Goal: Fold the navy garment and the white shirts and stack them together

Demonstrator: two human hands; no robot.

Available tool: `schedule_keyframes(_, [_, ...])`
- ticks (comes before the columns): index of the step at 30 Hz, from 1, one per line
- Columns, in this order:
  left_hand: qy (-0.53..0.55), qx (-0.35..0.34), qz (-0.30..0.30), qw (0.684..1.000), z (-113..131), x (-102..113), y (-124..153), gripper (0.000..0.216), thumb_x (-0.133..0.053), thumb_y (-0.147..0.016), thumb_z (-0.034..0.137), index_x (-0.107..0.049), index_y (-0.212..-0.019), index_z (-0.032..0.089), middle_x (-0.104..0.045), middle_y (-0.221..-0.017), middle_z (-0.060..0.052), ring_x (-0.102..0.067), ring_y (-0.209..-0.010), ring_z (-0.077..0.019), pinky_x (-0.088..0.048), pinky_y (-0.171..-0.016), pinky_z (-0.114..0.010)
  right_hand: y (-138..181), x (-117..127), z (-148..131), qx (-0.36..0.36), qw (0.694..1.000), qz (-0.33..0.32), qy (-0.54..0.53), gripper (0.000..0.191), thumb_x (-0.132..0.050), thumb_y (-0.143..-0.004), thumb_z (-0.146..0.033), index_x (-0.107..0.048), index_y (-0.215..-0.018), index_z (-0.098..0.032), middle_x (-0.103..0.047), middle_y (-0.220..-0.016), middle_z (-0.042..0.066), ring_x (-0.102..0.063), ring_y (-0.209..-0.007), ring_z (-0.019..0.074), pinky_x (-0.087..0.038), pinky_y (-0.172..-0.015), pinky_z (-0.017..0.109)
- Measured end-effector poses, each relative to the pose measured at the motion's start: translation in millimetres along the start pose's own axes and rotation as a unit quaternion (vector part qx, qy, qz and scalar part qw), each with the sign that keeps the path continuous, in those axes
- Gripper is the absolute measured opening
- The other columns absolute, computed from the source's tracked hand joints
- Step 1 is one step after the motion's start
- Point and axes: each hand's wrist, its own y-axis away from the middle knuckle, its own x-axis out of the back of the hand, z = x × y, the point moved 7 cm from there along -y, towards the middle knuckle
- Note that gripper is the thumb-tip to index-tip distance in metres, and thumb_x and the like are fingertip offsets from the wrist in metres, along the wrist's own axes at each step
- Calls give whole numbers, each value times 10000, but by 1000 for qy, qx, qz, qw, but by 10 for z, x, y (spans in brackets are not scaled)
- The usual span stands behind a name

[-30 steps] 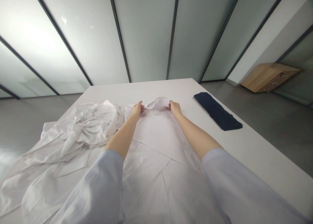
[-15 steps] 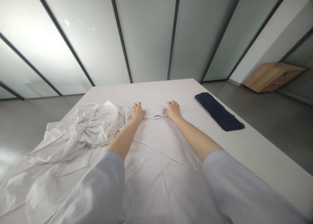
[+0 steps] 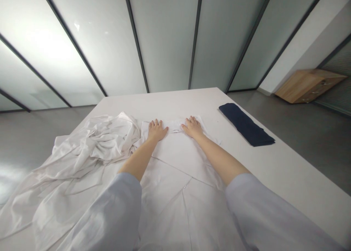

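A white garment (image 3: 175,152) lies spread on the table in front of me, with seams crossing its middle and a band at its far end. My left hand (image 3: 157,130) rests flat on the left part of that band, fingers spread. On the band's right part lies my right hand (image 3: 192,126), also flat with its fingers apart. Neither hand grips the cloth. Between the hands the band's edge shows a small fold. Which kind of garment it is I cannot tell.
Rumpled white cloth (image 3: 101,145) is heaped at the left of the table (image 3: 161,103). A folded navy cloth (image 3: 245,125) lies near the right edge. Beyond stand frosted glass panels (image 3: 167,39), and a wooden cabinet (image 3: 308,86) is on the floor at right.
Both hands have let go of the garment's far band and flattened onto it, fingers now stretched out. The band lies flatter, and the heaped cloth has stayed in place.
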Motion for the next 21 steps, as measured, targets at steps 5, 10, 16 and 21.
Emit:
schedule_keyframes(5, [-5,-59,6,998,179,119,307,642,-397,-917,472,-353,-1465,141,-265,-1578,-163,-207,-1459,-309,-166,-1169,-454,98,221,-86,37,996,78,-4,386,-399,-942,-329,-602,-1204,-131,-561,-1290,178,-454,-1208,299,-333,-1001,403])
schedule_keyframes(10, [3,-57,-55,997,307,33,693,665,-335,-902,624,-403,-1430,226,-360,-1531,-153,-309,-1405,-342,-250,-1101,-569,131,271,-138,49,997,52,25,332,-382,-925,-258,-688,-978,-142,-660,-1056,151,-527,-1065,282,-365,-903,363])
schedule_keyframes(16, [3,-55,-76,996,300,-130,660,732,-253,-915,636,-292,-1517,222,-194,-1606,-146,-168,-1464,-374,-163,-1120,-625,233,335,-202,61,998,23,25,307,-414,-934,-302,-680,-1012,-171,-667,-1114,129,-540,-1077,263,-380,-897,344])
schedule_keyframes(21, [4,-65,-74,995,261,-86,374,739,-246,-920,631,-283,-1521,201,-205,-1601,-150,-175,-1467,-349,-161,-1126,-617,513,297,-298,86,996,-26,15,446,-381,-967,-476,-579,-1260,-204,-577,-1318,132,-485,-1211,284,-352,-994,393])
